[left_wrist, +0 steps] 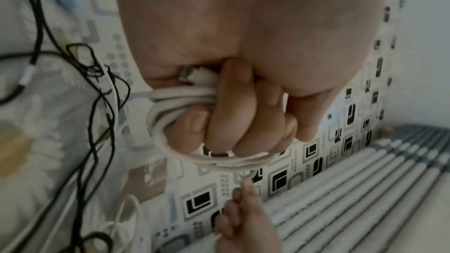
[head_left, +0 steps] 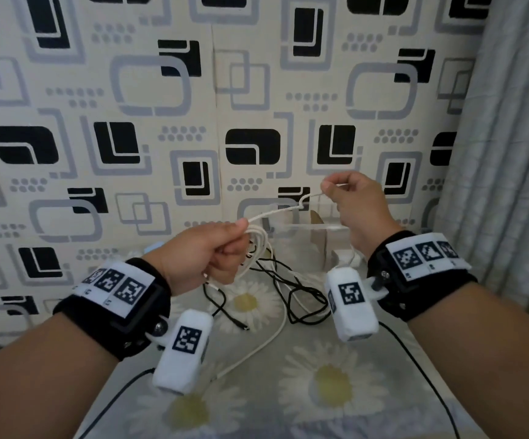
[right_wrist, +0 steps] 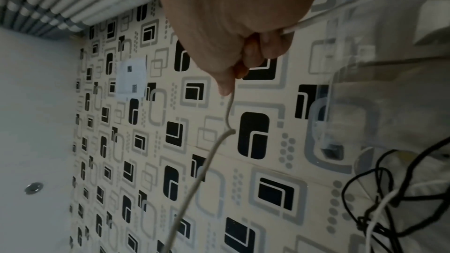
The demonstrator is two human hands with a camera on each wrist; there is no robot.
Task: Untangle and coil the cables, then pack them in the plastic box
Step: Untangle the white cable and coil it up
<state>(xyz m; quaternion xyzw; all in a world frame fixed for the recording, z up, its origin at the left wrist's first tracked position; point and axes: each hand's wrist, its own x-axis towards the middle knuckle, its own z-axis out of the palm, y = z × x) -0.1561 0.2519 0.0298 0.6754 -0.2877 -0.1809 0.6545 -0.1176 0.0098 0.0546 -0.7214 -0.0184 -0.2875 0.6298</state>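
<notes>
My left hand [head_left: 215, 251] grips several loops of a white cable [head_left: 258, 245] in its fist; the left wrist view shows the coil [left_wrist: 170, 122] wrapped round the curled fingers, with a metal plug tucked in the palm. From that fist a free stretch of the white cable [head_left: 282, 211] runs up and right to my right hand [head_left: 348, 198], which pinches it between thumb and fingers. In the right wrist view the strand [right_wrist: 207, 159] hangs from the pinch with a small kink. A clear plastic box [head_left: 301, 236] stands behind the hands, against the wall.
Tangled black cables [head_left: 291, 289] and another white cable [head_left: 256, 350] lie on the daisy-print sheet [head_left: 336, 381] below the hands. A patterned wall [head_left: 161, 122] stands close behind, a grey curtain [head_left: 510, 153] at the right. Black leads trail from both wrist cameras.
</notes>
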